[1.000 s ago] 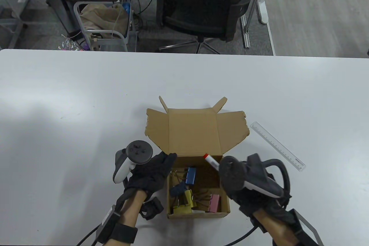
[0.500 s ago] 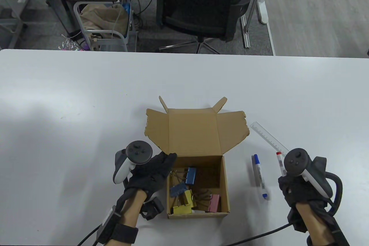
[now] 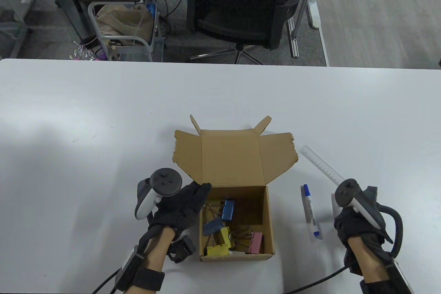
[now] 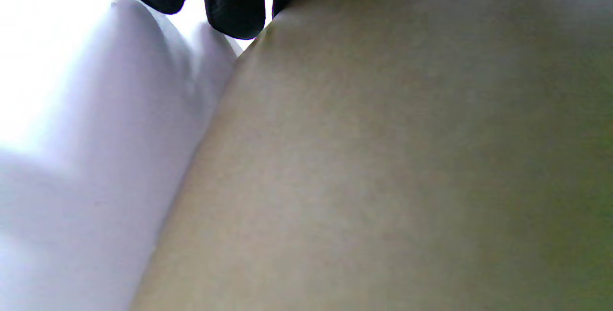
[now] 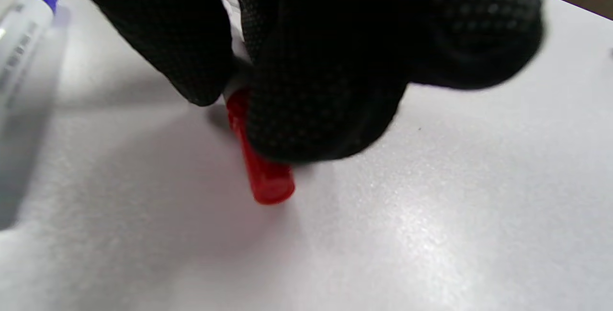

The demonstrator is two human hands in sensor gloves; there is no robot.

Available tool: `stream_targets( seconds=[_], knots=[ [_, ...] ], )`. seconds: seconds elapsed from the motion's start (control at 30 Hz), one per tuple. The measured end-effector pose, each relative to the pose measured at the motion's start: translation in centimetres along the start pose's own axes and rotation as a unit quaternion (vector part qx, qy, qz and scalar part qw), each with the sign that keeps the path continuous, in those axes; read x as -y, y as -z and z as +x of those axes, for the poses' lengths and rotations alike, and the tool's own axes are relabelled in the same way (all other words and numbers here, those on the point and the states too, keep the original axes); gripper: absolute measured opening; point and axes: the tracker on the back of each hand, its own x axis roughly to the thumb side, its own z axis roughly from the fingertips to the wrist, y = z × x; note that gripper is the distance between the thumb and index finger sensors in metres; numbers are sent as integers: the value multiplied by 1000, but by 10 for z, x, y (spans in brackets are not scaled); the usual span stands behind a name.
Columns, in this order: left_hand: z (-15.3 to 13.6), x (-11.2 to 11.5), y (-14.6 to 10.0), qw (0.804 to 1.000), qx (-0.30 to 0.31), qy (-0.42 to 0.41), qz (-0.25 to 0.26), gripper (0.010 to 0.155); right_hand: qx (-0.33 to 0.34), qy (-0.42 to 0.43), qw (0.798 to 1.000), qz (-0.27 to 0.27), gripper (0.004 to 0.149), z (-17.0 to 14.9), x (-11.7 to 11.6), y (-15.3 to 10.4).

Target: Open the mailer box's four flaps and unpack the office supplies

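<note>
Looking from the near edge: right hand (image 5: 306, 57) has its grip pinched round a red-capped marker (image 5: 261, 177) down on the bench (image 3: 86, 118), mostly hidden under the glove. Left hand (image 3: 181, 206) rests straight-fingered on the mailer box (image 3: 237, 225), binder clips (image 3: 220, 235) inside. Blue-capped marker (image 3: 311, 211) and ruler (image 3: 320, 164) lie farther out.

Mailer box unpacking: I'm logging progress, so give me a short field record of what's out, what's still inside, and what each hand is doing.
box: mailer box, flaps open
still inside: binder clips, blue, yellow, pink
already out: blue marker and clear ruler lying on the table
left hand: rests against the box's left wall
right hand: pinches the red marker down at the table surface
red marker position: right of the blue marker
</note>
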Motion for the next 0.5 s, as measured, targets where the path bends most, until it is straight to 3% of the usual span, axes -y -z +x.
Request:
stream_targets(
  seconds=[0.27,0.5],
  knots=[
    [0,0,0,1000,0,0,-1,60,-8,-9,1000,2,49,2,-1,-1],
    [0,1,0,1000,0,-1,-1,60,-14,7,1000,12,59,-5,1,-6]
  ],
)
